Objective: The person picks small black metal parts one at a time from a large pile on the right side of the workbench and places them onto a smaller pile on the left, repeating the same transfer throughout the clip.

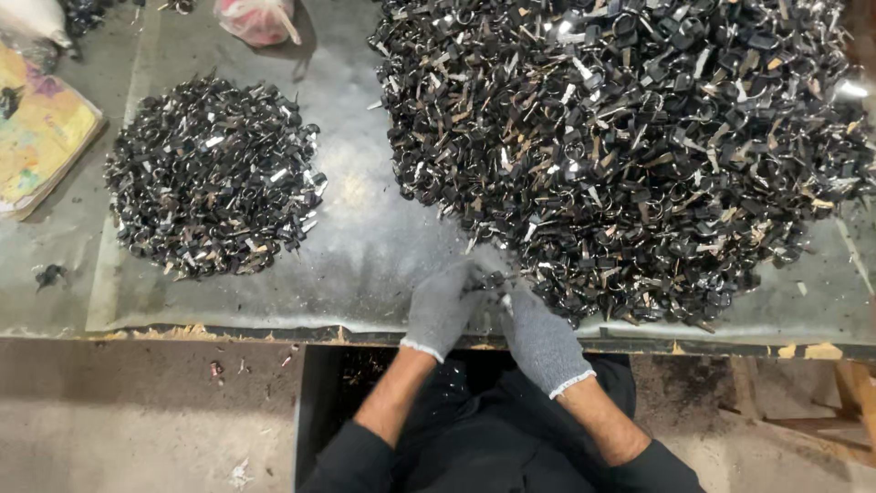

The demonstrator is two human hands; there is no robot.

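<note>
Head view: a small black-and-metal part point(488, 283) sits pinched between both gloved hands, the left hand point(441, 309) and right hand point(540, 340) each closing fingertips on it at the near edge of the big heap point(630, 146). Left of that heap lies a smaller pile point(212, 176) on the grey metal table point(365, 246). Beyond the smaller pile sit a pink bag point(258, 18) and coloured cardboard point(36, 137). Below the table's edge, dusty concrete floor point(137, 420).

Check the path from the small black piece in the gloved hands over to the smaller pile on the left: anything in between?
Nothing visible. Both hands, left hand and right hand, meet on a small black piece at the big pile's near edge. Only bare grey sheet lies between there and the smaller pile.
</note>
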